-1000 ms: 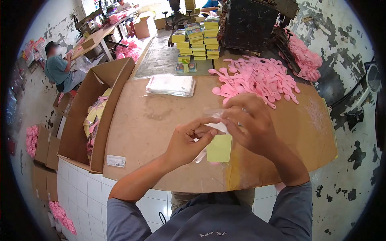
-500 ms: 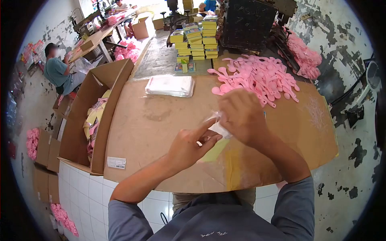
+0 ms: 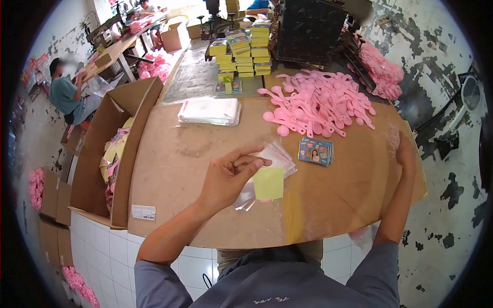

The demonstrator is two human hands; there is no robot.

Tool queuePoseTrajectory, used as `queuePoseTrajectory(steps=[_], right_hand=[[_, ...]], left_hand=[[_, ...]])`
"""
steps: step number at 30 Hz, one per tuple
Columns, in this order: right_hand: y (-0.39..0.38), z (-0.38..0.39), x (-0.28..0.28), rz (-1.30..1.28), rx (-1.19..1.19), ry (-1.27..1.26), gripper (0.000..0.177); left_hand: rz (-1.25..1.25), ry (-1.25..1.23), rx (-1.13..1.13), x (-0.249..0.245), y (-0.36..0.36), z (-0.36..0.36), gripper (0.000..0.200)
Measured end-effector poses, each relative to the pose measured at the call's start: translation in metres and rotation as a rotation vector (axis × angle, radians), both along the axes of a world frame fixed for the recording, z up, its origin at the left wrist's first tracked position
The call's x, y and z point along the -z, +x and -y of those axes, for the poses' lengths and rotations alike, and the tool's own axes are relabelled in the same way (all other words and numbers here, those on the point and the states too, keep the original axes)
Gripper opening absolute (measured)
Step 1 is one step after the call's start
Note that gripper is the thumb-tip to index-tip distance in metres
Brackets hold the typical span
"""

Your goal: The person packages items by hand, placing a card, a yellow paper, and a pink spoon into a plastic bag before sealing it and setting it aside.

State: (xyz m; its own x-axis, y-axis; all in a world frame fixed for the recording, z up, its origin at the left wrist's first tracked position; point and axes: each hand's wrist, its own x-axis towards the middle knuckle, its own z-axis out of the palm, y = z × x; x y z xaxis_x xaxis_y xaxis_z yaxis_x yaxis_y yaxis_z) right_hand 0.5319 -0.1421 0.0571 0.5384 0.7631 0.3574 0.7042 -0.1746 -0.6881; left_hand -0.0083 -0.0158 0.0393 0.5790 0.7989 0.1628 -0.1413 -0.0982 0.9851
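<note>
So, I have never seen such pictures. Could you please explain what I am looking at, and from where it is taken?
No machine here: a person works with two bare hands, and one camera on the head looks down at them. The left hand pinches a clear bag with a yellow card seemingly inside. The right hand lies at the right edge of the table, seemingly empty. On it lie pink spoons, picture cards and a stack of clear bags. A cardboard box stands to the left.

pink spoons [image 3: 318, 105], yellow card [image 3: 268, 183], perhaps printed cards [image 3: 315, 151]
</note>
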Motion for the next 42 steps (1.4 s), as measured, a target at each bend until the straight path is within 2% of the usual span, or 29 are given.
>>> queuePoseTrajectory(steps=[4, 5, 7, 9, 11, 13, 15, 18, 21, 24, 27, 33, 36, 42], right_hand=[[0.003, 0.023, 0.027, 0.954, 0.448, -0.242, 0.050], [0.003, 0.023, 0.029, 0.794, 0.378, -0.198, 0.047], [-0.057, 0.001, -0.002, 0.474, 0.243, -0.101, 0.042], [-0.125, -0.021, -0.017, 0.250, -0.051, 0.008, 0.036], [-0.177, -0.036, -0.018, 0.010, -0.344, -0.156, 0.036], [-0.225, -0.045, -0.011, 0.030, -0.705, -0.104, 0.040], [-0.270, -0.050, -0.007, -0.171, -0.893, -0.096, 0.039], [-0.301, -0.060, 0.003, -0.423, -0.985, -0.154, 0.036], [-0.299, -0.072, 0.018, -0.626, -0.926, -0.190, 0.033], [-0.293, -0.074, 0.017, -0.681, -0.913, -0.171, 0.032], [-0.295, -0.073, 0.017, -0.708, -0.841, -0.114, 0.023], [-0.286, -0.075, 0.025, -0.656, -0.878, -0.105, 0.014], [-0.282, -0.077, 0.033, -0.671, -0.914, -0.056, 0.015], [-0.274, -0.077, 0.030, -0.644, -0.915, -0.117, 0.017]], left_hand=[[0.015, 0.003, -0.026, 0.006, 0.004, -0.003, 0.029], [0.005, -0.018, -0.015, 0.008, 0.004, -0.002, 0.028], [-0.030, -0.006, -0.008, 0.011, 0.004, -0.002, 0.026], [-0.030, -0.006, -0.017, 0.011, 0.004, -0.002, 0.024], [0.005, -0.027, -0.039, 0.011, 0.006, 0.001, 0.023], [0.036, 0.004, -0.055, 0.017, 0.007, 0.000, 0.023], [0.038, 0.014, -0.059, 0.019, 0.008, 0.000, 0.024], [0.005, -0.010, -0.055, 0.019, 0.006, 0.000, 0.024], [0.029, -0.049, -0.046, 0.020, 0.005, -0.003, 0.025], [0.056, -0.069, -0.008, 0.018, 0.006, -0.004, 0.024], [-0.015, -0.026, 0.008, 0.023, 0.006, -0.006, 0.022], [-0.103, -0.040, -0.036, 0.025, 0.005, -0.004, 0.021], [-0.090, 0.015, -0.022, 0.025, 0.003, -0.005, 0.023], [-0.087, 0.047, 0.061, 0.028, -0.003, -0.013, 0.023]])
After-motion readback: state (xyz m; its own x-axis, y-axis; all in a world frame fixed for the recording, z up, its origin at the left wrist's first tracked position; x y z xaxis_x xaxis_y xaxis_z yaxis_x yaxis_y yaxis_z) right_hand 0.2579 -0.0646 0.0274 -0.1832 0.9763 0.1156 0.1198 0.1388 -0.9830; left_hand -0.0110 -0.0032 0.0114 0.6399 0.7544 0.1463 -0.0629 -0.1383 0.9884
